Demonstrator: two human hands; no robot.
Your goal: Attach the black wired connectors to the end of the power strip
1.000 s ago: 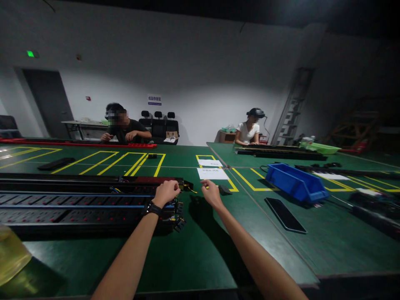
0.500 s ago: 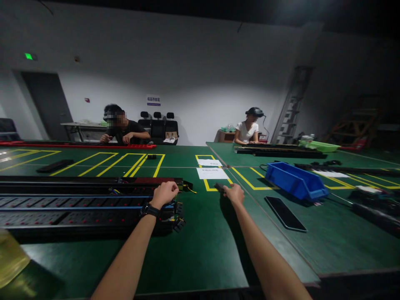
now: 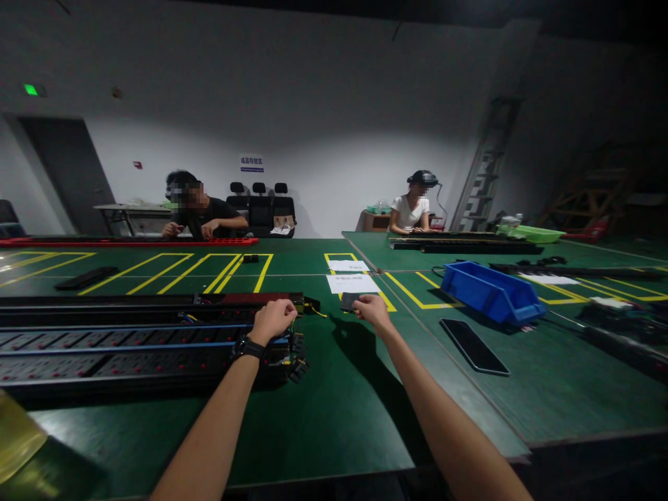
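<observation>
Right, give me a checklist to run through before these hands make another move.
1. Black piece secured: ok, in the right hand's grip.
2. Left hand at the strips: ok, by the end with the wires.
3. Left hand's grip free of anything: cannot tell, its fingertips are too small and dim.
4. Yellow wire tucked in: not ok, it sticks out past the strips' end.
5. Black piece apart from the yellow wire: ok, a gap shows between them.
6. Phone out of the right hand's way: ok, it lies apart from it.
</observation>
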